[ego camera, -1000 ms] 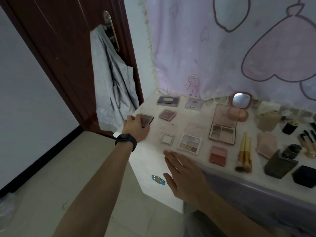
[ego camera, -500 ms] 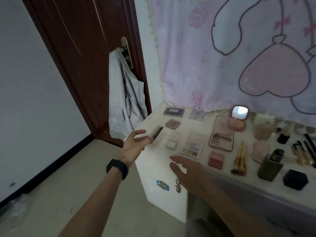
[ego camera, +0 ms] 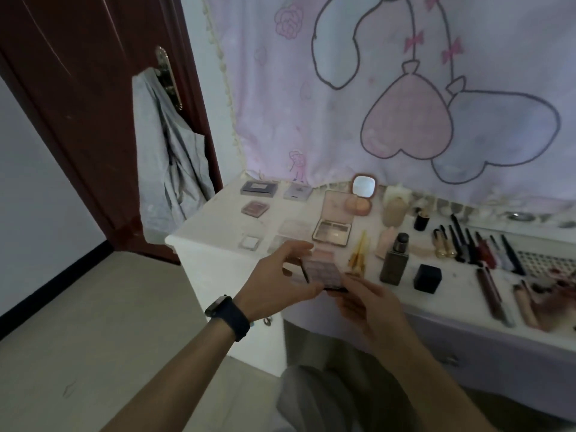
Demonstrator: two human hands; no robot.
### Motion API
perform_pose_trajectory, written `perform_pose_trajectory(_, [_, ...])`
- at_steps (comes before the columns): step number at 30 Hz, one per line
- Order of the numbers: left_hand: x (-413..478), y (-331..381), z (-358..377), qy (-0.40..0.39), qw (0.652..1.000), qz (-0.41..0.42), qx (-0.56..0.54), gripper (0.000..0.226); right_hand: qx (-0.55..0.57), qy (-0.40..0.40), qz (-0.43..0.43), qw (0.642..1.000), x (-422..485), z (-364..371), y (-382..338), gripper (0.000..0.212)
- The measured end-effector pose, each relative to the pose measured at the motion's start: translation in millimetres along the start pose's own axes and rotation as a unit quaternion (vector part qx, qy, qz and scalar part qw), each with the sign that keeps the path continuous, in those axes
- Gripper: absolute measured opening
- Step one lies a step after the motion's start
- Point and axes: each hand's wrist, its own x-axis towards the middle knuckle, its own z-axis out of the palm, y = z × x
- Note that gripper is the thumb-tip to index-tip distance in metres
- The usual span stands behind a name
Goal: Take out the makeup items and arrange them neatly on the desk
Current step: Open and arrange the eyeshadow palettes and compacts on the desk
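I hold the eyeshadow palette point(ego camera: 322, 272) in both hands, lifted clear of the tabletop point(ego camera: 215, 227), to the left of the dark glass bottle point(ego camera: 394, 263) and nearer to me than it is. My left hand point(ego camera: 277, 283) pinches the palette's left side, thumb below and fingers curled over the far edge. My right hand point(ego camera: 367, 307) cups the near right corner with bent fingers, though blur hides exactly how its fingertips sit. The pans face up at me, and a thin dark strip on the left looks like the lid's edge, but I cannot be sure. The long axis runs roughly side to side, slanting a little from far-left to near-right, so it does not line up with the rows already laid out left of the bottle. Those rows include the small white compact point(ego camera: 249, 242), well to the bottle's left, and the gold-handled brushes point(ego camera: 358, 254), just beside it. The bare patch I judge fittest lies farther left of the bottle, towards the tabletop's corner, which is ahead of my left hand. That hand is the nearer one, so I expect it to carry the palette while the right lets go, squaring the slant before setting down.
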Motion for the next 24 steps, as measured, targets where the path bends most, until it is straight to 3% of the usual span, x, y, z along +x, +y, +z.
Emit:
perform_pose_trajectory(5, [-6.3,7.1,33.3,0.020,0.999,-0.007,-0.045,0.049,0.095,-0.006,0.038,0.995,-14.3,-23.9,-4.1,0.018])
perform_pose_trajectory(9, [-10.3,9.8,42.5,0.026,0.998,-0.002,-0.060,0.051,0.132,-0.023,0.054,0.990,-23.0,-31.8,-7.7,0.016])
perform_pose_trajectory(13, [-9.7,14.5,42.0,0.015,0.996,-0.014,-0.091,0.054,0.140,-0.048,0.071,0.986,-24.4,-35.2,-9.8,0.030])
perform_pose_trajectory(19, [-10.0,18.3,34.3,0.010,0.980,-0.060,-0.191,0.042,-0.121,-0.055,-0.015,0.991,-17.3,-37.6,-12.3,0.058])
perform_pose_trajectory(24, [-11.3,20.2,32.0,-0.024,0.976,-0.068,-0.207,0.049,-0.236,-0.108,-0.110,0.960,-12.1,-41.3,-15.9,0.049])
